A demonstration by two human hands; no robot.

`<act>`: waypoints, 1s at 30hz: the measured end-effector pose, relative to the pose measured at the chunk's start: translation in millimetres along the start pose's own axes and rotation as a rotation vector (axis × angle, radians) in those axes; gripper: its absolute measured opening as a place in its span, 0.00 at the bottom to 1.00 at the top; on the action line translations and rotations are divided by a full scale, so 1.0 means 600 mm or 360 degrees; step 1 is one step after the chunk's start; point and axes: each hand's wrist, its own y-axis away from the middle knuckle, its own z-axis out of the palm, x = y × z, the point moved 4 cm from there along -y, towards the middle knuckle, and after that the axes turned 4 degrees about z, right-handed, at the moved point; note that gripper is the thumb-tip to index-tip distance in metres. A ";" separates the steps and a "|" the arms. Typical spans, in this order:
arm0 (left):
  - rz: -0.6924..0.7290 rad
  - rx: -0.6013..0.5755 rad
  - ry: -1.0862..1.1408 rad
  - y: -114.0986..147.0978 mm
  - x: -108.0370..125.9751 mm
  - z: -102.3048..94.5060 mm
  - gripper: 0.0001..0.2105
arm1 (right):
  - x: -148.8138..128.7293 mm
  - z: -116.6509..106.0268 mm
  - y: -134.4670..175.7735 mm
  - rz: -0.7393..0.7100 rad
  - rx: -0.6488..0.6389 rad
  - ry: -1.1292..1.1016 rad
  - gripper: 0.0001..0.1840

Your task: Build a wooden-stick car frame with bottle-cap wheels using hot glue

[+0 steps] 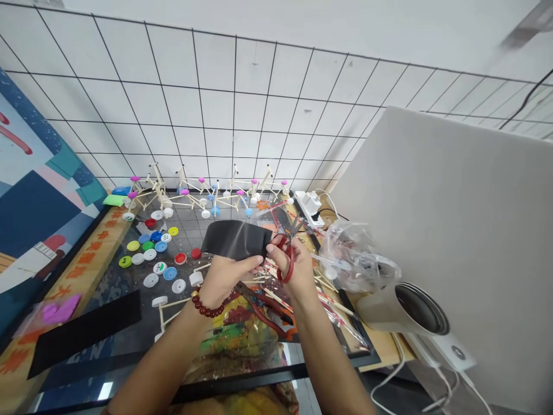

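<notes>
My left hand (228,274), with a dark red bead bracelet at the wrist, is closed on the lower right edge of a black sheet (235,237). The sheet bends upward and away over the glass table. In my right hand (298,268) are red-handled scissors (288,256), blades pointing up and away, while my thumb and fingertips also touch the sheet's right end. Red-handled pliers (263,305) lie on the table beneath my wrists. A second black strip (86,331) lies flat at the left.
Colored bottle caps (161,246) lie scattered left of the sheet. Stick models (224,196) line the back by the tiled wall. Toward the right are loose sticks (337,300), a clear plastic bag (358,253), a power strip (309,207) and a white cylindrical container (401,308).
</notes>
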 end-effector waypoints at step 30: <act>-0.0052 -0.0089 0.0157 0.000 -0.016 0.008 0.13 | -0.016 0.011 -0.004 -0.0251 0.0223 0.0053 0.13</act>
